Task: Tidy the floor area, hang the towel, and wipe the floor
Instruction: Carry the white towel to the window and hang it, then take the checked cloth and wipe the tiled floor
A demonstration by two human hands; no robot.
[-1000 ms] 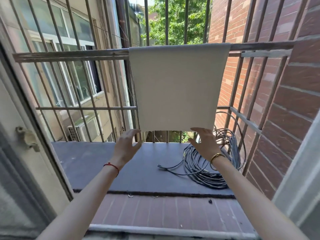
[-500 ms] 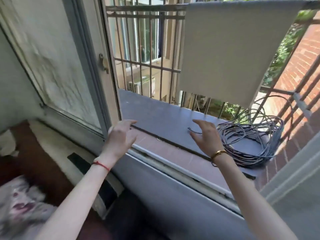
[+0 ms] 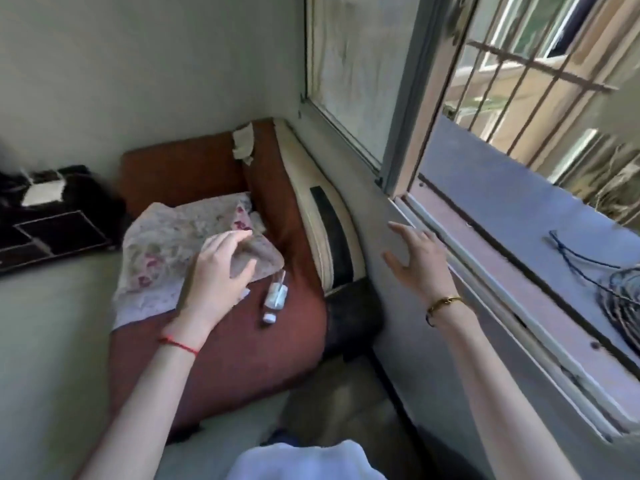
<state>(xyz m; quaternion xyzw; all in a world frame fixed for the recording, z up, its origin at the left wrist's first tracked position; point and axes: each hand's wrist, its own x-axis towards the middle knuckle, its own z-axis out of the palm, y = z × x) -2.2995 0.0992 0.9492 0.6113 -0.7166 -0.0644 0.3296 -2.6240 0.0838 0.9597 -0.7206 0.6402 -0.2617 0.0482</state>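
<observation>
My left hand (image 3: 218,271) hovers with relaxed fingers over a floral cloth (image 3: 162,251) that lies on a brown cushion (image 3: 242,344); it holds nothing. My right hand (image 3: 419,261) is spread open in front of the wall just below the window sill (image 3: 512,292), also with nothing in it. A small clear bottle with a white cap (image 3: 275,299) lies on the cushion just right of my left hand. The hung towel is out of view.
A coil of dark cable (image 3: 620,292) lies on the outer ledge at the right. The window frame (image 3: 405,133) stands open, with bars (image 3: 519,64) outside. A black item (image 3: 52,216) sits at the far left by the wall. A beige cushion edge (image 3: 322,216) leans along the wall.
The view has swung left and down from the towel on the railing to the room's cushion. Both hands let go of the towel's lower edge and pulled back inside, the left now over the floral cloth.
</observation>
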